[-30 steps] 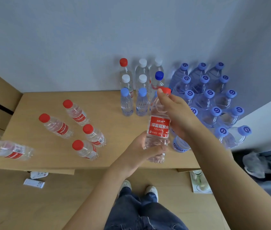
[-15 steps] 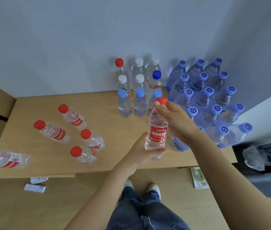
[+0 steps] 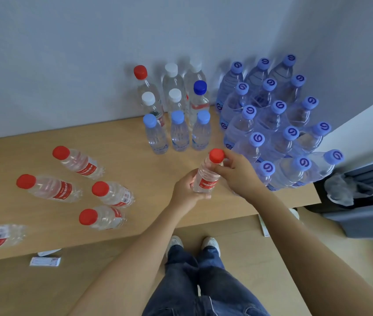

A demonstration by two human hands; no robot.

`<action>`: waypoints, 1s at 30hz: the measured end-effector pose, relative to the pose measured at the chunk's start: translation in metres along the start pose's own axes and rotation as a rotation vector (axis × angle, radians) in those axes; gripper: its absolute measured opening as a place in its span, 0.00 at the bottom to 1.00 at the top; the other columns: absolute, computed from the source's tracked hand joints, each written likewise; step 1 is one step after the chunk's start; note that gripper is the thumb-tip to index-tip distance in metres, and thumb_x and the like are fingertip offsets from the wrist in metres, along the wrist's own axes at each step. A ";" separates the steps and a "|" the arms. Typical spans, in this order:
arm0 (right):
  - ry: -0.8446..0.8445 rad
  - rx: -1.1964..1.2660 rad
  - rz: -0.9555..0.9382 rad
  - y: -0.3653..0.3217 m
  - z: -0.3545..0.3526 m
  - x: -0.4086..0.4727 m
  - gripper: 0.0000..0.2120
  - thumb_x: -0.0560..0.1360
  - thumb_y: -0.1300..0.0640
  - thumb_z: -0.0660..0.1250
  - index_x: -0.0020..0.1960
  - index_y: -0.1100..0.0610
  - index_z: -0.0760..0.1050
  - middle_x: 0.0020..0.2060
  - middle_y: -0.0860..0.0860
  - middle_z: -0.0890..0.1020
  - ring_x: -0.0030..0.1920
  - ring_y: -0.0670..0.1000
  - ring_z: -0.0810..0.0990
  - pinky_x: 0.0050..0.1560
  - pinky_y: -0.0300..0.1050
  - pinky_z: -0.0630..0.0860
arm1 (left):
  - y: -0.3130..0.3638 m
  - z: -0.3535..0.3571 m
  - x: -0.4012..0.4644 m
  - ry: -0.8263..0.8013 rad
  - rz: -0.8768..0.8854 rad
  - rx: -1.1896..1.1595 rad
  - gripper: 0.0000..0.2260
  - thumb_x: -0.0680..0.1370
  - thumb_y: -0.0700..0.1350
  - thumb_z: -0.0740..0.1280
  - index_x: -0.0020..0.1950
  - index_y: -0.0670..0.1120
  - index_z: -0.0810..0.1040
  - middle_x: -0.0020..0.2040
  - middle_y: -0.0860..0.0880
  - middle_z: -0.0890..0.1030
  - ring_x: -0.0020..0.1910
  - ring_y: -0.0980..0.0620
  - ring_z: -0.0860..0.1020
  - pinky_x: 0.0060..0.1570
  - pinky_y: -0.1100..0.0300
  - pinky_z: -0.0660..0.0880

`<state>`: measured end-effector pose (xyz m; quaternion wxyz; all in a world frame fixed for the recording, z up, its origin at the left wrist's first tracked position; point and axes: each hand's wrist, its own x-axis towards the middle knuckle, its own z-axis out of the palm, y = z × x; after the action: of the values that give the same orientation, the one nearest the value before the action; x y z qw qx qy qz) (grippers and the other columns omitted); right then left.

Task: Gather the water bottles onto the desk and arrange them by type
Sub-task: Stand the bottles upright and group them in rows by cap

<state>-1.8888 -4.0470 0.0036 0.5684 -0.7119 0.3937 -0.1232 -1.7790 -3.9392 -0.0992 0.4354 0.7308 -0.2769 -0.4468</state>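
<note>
A wooden desk [image 3: 135, 137] stands against a pale grey wall [image 3: 66, 53] on light wooden floor [image 3: 21, 290].

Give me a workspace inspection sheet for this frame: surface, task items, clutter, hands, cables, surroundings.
Surface: wooden desk against the wall.
Task items: held red-cap bottle; red-cap group at left; mixed-cap cluster at back; purple-cap block at right.
Clutter: paper slip on floor.
Hands: left hand grips the bottle's body; right hand holds its neck.
Cables: nothing seen.
Surroundings: plastic bag at right.
</note>
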 end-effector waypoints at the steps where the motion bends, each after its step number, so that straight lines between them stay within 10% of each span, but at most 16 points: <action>1: 0.003 -0.018 -0.011 0.002 0.000 0.001 0.10 0.76 0.59 0.71 0.55 0.62 0.77 0.42 0.51 0.80 0.37 0.38 0.74 0.41 0.29 0.70 | -0.003 0.002 0.003 0.003 0.006 -0.001 0.27 0.60 0.39 0.79 0.53 0.61 0.78 0.49 0.58 0.85 0.51 0.54 0.82 0.52 0.62 0.77; 13: 0.083 -0.092 -0.054 0.016 0.013 0.018 0.09 0.73 0.59 0.74 0.52 0.58 0.79 0.45 0.52 0.82 0.49 0.52 0.79 0.53 0.52 0.77 | -0.012 0.016 0.033 0.065 0.008 -0.052 0.24 0.62 0.41 0.77 0.56 0.48 0.77 0.52 0.46 0.83 0.53 0.45 0.82 0.56 0.48 0.77; 20: 0.156 -0.156 -0.076 0.011 0.010 0.040 0.10 0.71 0.59 0.75 0.50 0.59 0.79 0.45 0.50 0.79 0.49 0.50 0.76 0.49 0.43 0.73 | 0.005 0.016 0.056 0.195 0.072 0.012 0.20 0.61 0.44 0.75 0.46 0.60 0.71 0.48 0.49 0.76 0.49 0.44 0.79 0.51 0.47 0.76; 30: 0.165 -0.198 -0.083 0.007 0.005 0.069 0.15 0.71 0.57 0.76 0.57 0.58 0.80 0.48 0.48 0.73 0.48 0.44 0.72 0.47 0.24 0.67 | 0.013 0.013 0.079 0.224 0.018 -0.090 0.21 0.62 0.43 0.75 0.50 0.50 0.70 0.55 0.39 0.80 0.55 0.41 0.80 0.58 0.37 0.74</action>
<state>-1.8435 -4.0924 -0.0231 0.4553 -0.7678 0.4193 -0.1651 -1.7551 -4.0130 -0.1229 0.4997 0.7535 -0.2127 -0.3705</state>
